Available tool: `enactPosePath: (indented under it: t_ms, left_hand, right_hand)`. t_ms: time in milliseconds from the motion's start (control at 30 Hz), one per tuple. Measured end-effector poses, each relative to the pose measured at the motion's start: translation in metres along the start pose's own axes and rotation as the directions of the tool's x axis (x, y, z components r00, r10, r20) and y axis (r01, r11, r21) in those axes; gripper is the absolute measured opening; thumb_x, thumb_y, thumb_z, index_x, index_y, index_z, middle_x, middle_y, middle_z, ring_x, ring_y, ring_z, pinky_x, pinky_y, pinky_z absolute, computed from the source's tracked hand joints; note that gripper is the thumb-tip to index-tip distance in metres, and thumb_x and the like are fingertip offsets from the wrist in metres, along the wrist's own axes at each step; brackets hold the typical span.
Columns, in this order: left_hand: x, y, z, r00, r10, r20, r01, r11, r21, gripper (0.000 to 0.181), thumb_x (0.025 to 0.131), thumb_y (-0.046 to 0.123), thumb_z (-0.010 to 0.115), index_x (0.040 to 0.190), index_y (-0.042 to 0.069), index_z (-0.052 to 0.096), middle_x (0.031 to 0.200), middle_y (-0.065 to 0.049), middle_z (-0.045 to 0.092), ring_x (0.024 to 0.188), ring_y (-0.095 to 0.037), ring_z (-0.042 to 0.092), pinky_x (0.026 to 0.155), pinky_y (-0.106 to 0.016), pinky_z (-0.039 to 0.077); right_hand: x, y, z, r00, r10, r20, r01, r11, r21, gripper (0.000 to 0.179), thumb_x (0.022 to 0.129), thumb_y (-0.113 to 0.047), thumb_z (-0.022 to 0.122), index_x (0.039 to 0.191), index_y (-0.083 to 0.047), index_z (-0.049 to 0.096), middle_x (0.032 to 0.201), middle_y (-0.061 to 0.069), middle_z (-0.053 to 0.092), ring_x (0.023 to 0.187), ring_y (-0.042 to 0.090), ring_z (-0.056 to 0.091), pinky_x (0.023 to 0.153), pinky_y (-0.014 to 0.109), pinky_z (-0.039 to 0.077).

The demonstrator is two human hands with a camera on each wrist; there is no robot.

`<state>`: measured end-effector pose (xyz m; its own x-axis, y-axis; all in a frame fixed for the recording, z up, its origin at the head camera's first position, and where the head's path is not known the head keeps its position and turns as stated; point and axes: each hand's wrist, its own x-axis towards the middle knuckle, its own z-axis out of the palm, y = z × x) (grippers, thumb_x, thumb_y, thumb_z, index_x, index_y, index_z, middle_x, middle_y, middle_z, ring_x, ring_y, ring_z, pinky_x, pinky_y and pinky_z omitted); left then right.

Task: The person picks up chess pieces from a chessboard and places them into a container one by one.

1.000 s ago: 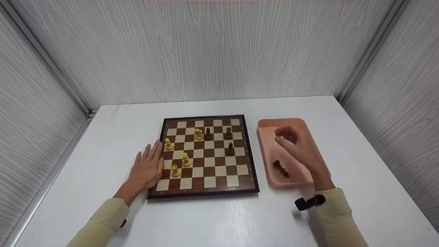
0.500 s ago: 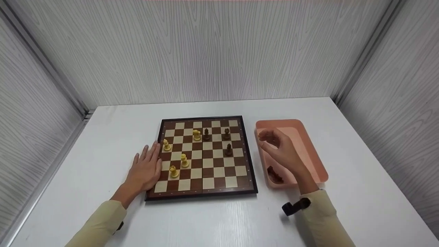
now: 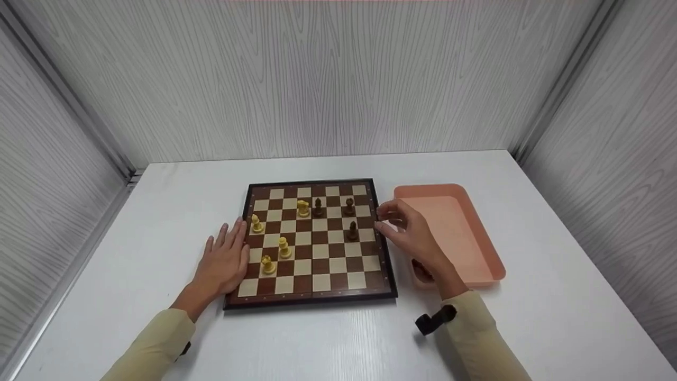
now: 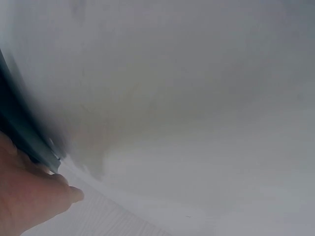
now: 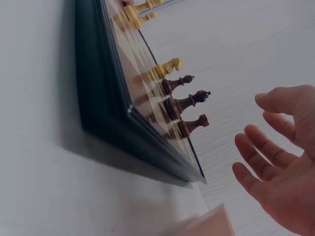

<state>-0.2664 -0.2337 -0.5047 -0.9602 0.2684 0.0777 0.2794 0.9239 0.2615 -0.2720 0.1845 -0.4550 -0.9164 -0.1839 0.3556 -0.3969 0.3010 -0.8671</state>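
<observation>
A folding chessboard [image 3: 338,280] carries upright chess pieces. My left hand [image 3: 219,264] lies flat with straight fingers against the board's left edge, next to a yellow bishop [image 3: 257,224]. My right hand [image 3: 410,233] hovers at the board's right edge, fingers loosely bent and apart. In the right wrist view nothing sits between its fingers. Nearest to it are a dark bishop [image 3: 353,232] and a dark rook [image 3: 349,207]. Another dark bishop [image 3: 318,208] stands beside a yellow knight [image 3: 303,208]. Two more yellow pieces, one of them the crowned piece [image 3: 268,265], stand nearer the front left.
A pink tray [image 3: 489,259] stands right of the board. In its front left corner lies a dark chess piece [image 3: 421,271], partly covered by my right wrist. Wood-grain panels [image 3: 328,79] enclose the white table [image 3: 317,344] at the back and sides.
My right hand has moved left, from over the pink tray to the board's right edge. The left hand stays at the left edge, and the pieces on the board keep their squares.
</observation>
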Motion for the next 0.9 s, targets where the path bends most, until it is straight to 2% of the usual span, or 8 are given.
enactPosePath:
  t_ms: [167,433,667,767,900]
  left_hand:
    - [-0.001,0.0,0.001,1.0,-0.002,0.0,0.002,1.0,-0.003,0.06,0.112,0.027,0.023,0.163,-0.002,0.011,0.17,-0.018,0.011,0.155,-0.045,0.008,0.121,-0.065,0.007]
    - [0.0,0.001,0.0,1.0,-0.005,0.008,0.005,1.0,0.005,0.06,0.112,0.027,0.024,0.163,-0.001,0.011,0.171,-0.018,0.01,0.155,-0.044,0.008,0.121,-0.065,0.007]
    - [0.001,0.0,0.0,1.0,-0.009,0.0,0.009,1.0,0.004,0.06,0.112,0.027,0.024,0.163,-0.001,0.012,0.171,-0.018,0.011,0.155,-0.045,0.009,0.121,-0.065,0.008]
    - [0.001,0.001,0.001,1.0,-0.009,0.004,0.009,1.0,0.001,0.06,0.112,0.027,0.024,0.163,-0.001,0.012,0.171,-0.017,0.011,0.155,-0.045,0.009,0.121,-0.065,0.008]
    - [0.0,0.001,0.001,1.0,-0.009,0.002,0.009,1.0,0.0,0.059,0.112,0.026,0.025,0.163,-0.001,0.012,0.17,-0.018,0.011,0.155,-0.045,0.01,0.121,-0.065,0.008]
  right_hand:
    - [0.003,0.002,0.009,1.0,-0.008,0.002,0.008,1.0,-0.001,0.031,0.094,-0.009,0.076,0.122,0.0,0.065,0.12,0.018,0.066,0.116,0.034,0.064,0.105,0.053,0.048]
    - [0.008,0.001,0.023,0.999,0.039,0.038,-0.037,0.999,-0.039,0.027,0.095,-0.011,0.075,0.118,-0.003,0.066,0.118,0.022,0.065,0.112,0.034,0.065,0.101,0.05,0.052]
    - [0.013,0.0,0.035,0.997,-0.003,0.073,0.005,1.0,-0.026,0.03,0.095,-0.007,0.074,0.12,0.006,0.063,0.115,0.024,0.067,0.105,0.035,0.066,0.094,0.052,0.054]
    - [0.014,0.002,0.04,0.997,0.002,0.074,-0.001,1.0,-0.004,0.031,0.094,-0.004,0.074,0.12,0.007,0.062,0.115,0.025,0.067,0.106,0.038,0.066,0.094,0.054,0.053]
    - [0.016,0.005,0.045,0.997,0.011,0.072,-0.009,1.0,-0.028,0.03,0.093,-0.003,0.074,0.119,0.008,0.062,0.115,0.024,0.067,0.106,0.038,0.066,0.095,0.054,0.053]
